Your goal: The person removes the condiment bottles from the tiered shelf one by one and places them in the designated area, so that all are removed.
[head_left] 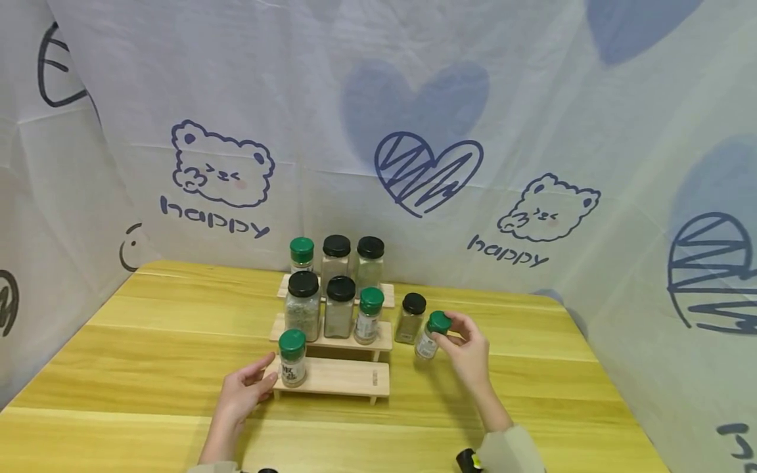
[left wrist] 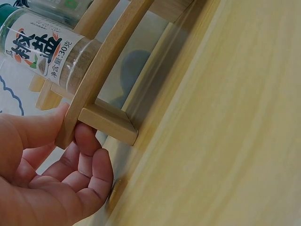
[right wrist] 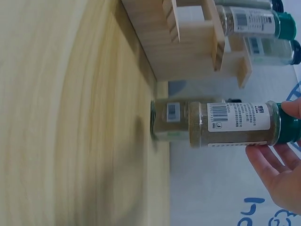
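Right hand (head_left: 471,355) pinches a green-capped jar (head_left: 426,344) at its cap, thumb on one side, fingers on the other. Jar is to the right of the wooden rack (head_left: 345,377), just beside a black-lidded jar (head_left: 408,323) that stands on the surface (head_left: 532,401). Held jar: long axis close to vertical, cap uppermost, base downward; in the head view the cap leans a little to the right of the base. Right wrist view, turned sideways, shows the base clear of the surface and the barcode label toward the camera, barcode at the base end, brown contents behind. That jar overlaps the black-lidded one there; cannot tell whether they touch.

Left hand (head_left: 244,392) pinches the left end of the rack's lowest step, thumb above, finger beneath.

Rack has three steps. Lowest: one green-capped spice jar (head_left: 292,360) at the left end, upright, label characters facing front, rest of the board bare. Middle: two black-lidded jars, then a green-capped one at right, all upright. Top: a green-capped jar at left, two black-lidded ones beside it, axes vertical, lower parts partly hidden.

Behind: pale cloth (head_left: 331,131) with hearts, bear faces and "happy" lettering.
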`<act>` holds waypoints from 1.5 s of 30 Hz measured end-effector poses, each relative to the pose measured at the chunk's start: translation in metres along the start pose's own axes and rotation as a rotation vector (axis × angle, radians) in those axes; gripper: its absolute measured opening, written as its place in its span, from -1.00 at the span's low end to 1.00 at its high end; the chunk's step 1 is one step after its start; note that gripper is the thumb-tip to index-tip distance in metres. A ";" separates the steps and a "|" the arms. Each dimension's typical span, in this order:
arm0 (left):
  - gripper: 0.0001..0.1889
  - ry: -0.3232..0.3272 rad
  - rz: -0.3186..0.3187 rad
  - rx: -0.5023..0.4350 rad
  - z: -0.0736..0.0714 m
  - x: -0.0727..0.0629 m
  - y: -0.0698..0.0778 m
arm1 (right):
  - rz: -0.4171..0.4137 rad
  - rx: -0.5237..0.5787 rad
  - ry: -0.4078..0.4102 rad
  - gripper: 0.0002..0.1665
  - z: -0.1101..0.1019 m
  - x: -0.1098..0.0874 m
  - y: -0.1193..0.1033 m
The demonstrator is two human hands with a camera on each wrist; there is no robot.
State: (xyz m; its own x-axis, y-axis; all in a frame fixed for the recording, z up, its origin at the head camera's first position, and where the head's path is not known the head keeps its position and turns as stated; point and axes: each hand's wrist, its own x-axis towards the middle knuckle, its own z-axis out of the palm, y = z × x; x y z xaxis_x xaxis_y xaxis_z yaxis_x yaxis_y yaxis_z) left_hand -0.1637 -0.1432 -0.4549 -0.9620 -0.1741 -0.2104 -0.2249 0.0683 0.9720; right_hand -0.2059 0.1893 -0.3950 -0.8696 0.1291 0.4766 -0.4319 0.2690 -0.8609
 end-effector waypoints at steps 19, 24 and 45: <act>-0.54 -0.003 0.006 0.004 0.000 0.000 0.001 | 0.078 -0.070 0.010 -0.56 -0.006 0.029 0.047; -0.54 -0.001 0.000 0.004 0.000 0.000 0.001 | 0.091 -0.100 -0.001 -0.57 -0.004 0.034 0.053; -0.54 -0.007 0.005 0.003 0.000 -0.001 0.002 | 0.069 -0.108 -0.027 -0.56 0.001 0.039 0.066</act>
State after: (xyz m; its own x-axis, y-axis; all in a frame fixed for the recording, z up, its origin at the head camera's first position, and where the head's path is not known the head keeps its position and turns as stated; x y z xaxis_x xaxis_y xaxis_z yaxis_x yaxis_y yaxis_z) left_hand -0.1629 -0.1429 -0.4531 -0.9641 -0.1669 -0.2063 -0.2206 0.0719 0.9727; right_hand -0.2684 0.2113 -0.4331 -0.9033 0.1254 0.4102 -0.3435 0.3615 -0.8668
